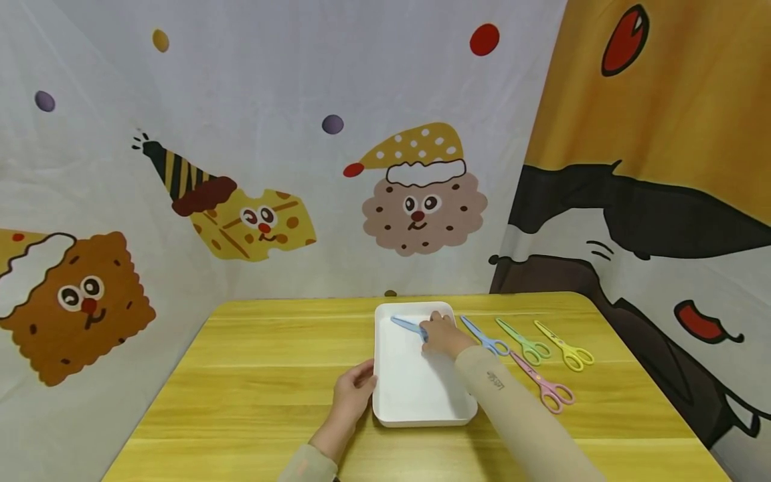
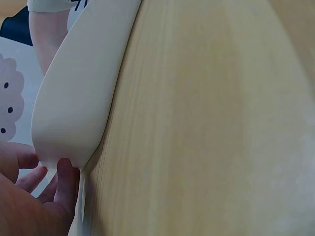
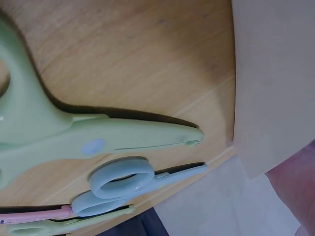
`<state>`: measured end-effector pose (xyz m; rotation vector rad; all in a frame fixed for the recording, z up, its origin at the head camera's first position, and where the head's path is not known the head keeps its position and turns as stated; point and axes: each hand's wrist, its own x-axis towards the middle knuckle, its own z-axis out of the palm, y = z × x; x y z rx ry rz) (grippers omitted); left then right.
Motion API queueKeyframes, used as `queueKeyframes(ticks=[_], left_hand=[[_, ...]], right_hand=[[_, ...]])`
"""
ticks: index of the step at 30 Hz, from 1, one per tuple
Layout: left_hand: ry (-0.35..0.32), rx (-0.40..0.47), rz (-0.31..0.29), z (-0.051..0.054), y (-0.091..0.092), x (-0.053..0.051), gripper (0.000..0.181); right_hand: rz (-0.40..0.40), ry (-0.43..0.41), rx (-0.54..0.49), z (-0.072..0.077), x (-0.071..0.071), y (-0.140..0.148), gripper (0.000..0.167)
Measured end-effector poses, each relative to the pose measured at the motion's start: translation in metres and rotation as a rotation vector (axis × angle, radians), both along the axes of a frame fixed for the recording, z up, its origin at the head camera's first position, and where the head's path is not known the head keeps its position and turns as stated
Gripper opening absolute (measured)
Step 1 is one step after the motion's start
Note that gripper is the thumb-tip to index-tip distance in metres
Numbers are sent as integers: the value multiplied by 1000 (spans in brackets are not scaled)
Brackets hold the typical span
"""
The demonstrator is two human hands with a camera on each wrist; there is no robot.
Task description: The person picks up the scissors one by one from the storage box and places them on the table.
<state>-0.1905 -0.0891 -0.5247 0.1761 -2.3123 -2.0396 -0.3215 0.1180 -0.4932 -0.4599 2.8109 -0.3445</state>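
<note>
My right hand is inside the white tray, gripping light blue scissors near their handles. The blades lie toward the tray's far left corner, while the fingers hide most of the handles. At the tray's left side my left hand holds the wall. In the left wrist view, bent fingers touch the outer end of the white tray. Right of the tray lie blue scissors, green scissors, yellow scissors and pink scissors.
All of this is on a wooden table, before a hanging cloth with printed cartoon figures. Close up in the right wrist view are green scissors, with blue scissors beyond. The right sleeve passes over the tray's right edge.
</note>
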Motion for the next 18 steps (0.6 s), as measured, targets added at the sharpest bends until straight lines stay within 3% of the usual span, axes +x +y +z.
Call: queueKeyframes(ticks=[10,18], left_hand=[[-11,-4,9,0,0,-1,35],[-6,-9,15,1,1,0,34]], right_hand=[[-7,0,9,0,-1,-2,53],[9,50,27,1,1,-3,46]])
